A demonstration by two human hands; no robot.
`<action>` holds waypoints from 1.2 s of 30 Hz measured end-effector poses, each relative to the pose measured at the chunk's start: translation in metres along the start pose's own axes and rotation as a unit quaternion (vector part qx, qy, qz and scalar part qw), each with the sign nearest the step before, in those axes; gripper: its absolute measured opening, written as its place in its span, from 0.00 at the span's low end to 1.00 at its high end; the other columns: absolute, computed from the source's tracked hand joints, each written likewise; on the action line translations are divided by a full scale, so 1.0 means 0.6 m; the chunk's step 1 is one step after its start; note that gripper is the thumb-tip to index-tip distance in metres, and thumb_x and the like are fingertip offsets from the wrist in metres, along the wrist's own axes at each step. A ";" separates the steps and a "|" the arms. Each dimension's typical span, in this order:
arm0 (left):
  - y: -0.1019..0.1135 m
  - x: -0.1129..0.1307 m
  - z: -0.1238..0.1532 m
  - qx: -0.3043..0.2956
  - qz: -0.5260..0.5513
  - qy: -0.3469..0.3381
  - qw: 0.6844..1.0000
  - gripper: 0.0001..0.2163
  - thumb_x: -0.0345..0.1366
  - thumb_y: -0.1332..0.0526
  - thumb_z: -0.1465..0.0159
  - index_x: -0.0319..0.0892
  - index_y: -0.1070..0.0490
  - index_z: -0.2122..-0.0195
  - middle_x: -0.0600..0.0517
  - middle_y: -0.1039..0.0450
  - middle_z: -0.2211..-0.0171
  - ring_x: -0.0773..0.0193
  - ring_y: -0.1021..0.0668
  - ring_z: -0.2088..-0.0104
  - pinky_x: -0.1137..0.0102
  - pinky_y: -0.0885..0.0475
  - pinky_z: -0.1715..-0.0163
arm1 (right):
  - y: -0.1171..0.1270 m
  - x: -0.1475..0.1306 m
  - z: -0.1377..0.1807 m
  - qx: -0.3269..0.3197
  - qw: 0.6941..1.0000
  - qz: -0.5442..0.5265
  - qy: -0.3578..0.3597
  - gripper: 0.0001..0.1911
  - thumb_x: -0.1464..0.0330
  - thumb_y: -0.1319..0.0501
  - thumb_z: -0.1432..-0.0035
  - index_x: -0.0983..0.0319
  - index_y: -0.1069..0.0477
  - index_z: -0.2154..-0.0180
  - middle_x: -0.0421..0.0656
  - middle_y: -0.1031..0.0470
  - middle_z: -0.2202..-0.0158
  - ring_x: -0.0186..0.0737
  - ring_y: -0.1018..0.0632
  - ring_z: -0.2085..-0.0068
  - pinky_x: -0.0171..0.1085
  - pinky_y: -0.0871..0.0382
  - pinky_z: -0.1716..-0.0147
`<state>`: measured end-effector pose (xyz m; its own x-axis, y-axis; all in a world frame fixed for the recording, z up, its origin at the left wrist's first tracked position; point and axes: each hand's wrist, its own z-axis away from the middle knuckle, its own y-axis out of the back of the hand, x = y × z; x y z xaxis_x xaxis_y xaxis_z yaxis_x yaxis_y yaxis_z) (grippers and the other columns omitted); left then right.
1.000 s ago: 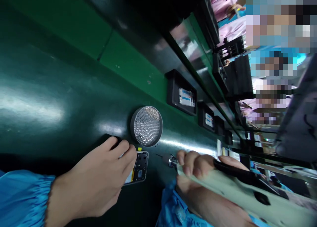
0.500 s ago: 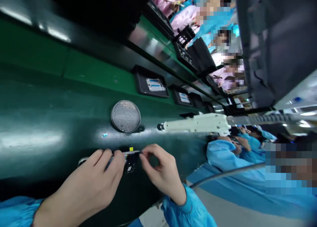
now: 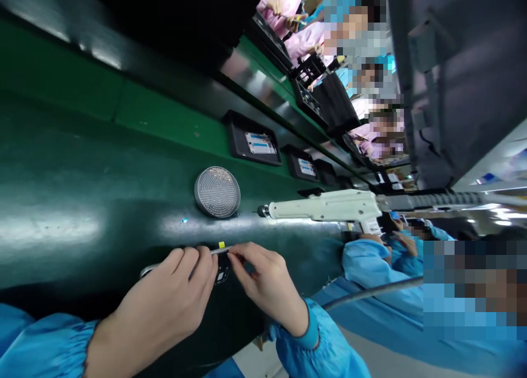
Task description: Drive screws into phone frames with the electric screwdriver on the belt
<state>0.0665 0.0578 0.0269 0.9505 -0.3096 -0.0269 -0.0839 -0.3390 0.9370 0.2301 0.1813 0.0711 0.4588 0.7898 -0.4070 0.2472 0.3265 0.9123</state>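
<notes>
Head view shows the left hand (image 3: 164,298) grasping a phone body (image 3: 223,274), mostly hidden, tilted above the worktop (image 3: 123,202), the right hand (image 3: 267,282) apparently pinching its end; likely light, stiff and fragile, it suits a rim hold.

The person's left grip (image 3: 164,295) — a bare hand, back turned up — arched forward with fingers (image 3: 201,262) curled down, its thumb hidden. The right grip (image 3: 265,279) faced it, index finger and thumb pinched near the tips. Blue sleeves (image 3: 323,348) reached both wrists (image 3: 298,315).
</notes>
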 end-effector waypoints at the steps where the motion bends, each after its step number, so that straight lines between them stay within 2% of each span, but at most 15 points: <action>1: 0.001 0.000 -0.001 -0.001 -0.001 0.003 1.000 0.20 0.28 0.45 0.39 0.31 0.27 0.47 0.37 0.25 0.55 0.52 0.25 0.65 0.60 0.34 0.65 | 0.000 -0.001 -0.002 -0.002 1.000 0.003 0.000 0.05 0.75 0.41 0.37 0.65 0.26 0.62 0.44 0.20 0.68 0.35 0.20 0.69 0.31 0.26 0.69; 14: 0.009 0.007 -0.001 -0.001 0.011 0.017 1.000 0.20 0.29 0.45 0.38 0.29 0.27 0.45 0.35 0.25 0.53 0.51 0.24 0.62 0.61 0.34 0.65 | 0.004 -0.023 -0.010 -0.042 0.996 0.067 -0.039 0.09 0.75 0.45 0.35 0.63 0.26 0.62 0.42 0.20 0.69 0.37 0.19 0.72 0.32 0.27 0.72; 19: 0.011 0.006 0.001 0.005 0.008 0.011 1.000 0.20 0.30 0.44 0.38 0.29 0.26 0.46 0.36 0.25 0.54 0.52 0.25 0.64 0.61 0.34 0.66 | 0.009 -0.023 -0.015 -0.061 0.995 0.061 -0.046 0.10 0.75 0.46 0.35 0.63 0.26 0.62 0.42 0.20 0.70 0.35 0.20 0.72 0.31 0.29 0.72; 30: 0.008 0.013 -0.002 0.002 0.017 0.029 0.999 0.20 0.30 0.44 0.37 0.28 0.27 0.45 0.34 0.25 0.52 0.49 0.24 0.60 0.59 0.34 0.63 | 0.004 -0.019 -0.024 -0.073 0.993 0.037 -0.082 0.07 0.75 0.43 0.39 0.62 0.30 0.69 0.39 0.26 0.77 0.31 0.26 0.78 0.29 0.35 0.78; 36: 0.012 0.011 -0.001 0.006 0.023 0.027 0.999 0.20 0.29 0.45 0.37 0.29 0.25 0.46 0.35 0.24 0.52 0.48 0.23 0.60 0.59 0.34 0.63 | 0.011 -0.015 -0.025 -0.090 0.991 -0.010 -0.102 0.07 0.72 0.44 0.36 0.62 0.29 0.67 0.39 0.24 0.75 0.31 0.25 0.77 0.28 0.35 0.78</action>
<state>0.0726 0.0540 0.0337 0.9605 -0.2760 0.0355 -0.1310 -0.3359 0.9327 0.2145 0.1841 0.0816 0.6233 0.6667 -0.4088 0.1094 0.4433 0.8897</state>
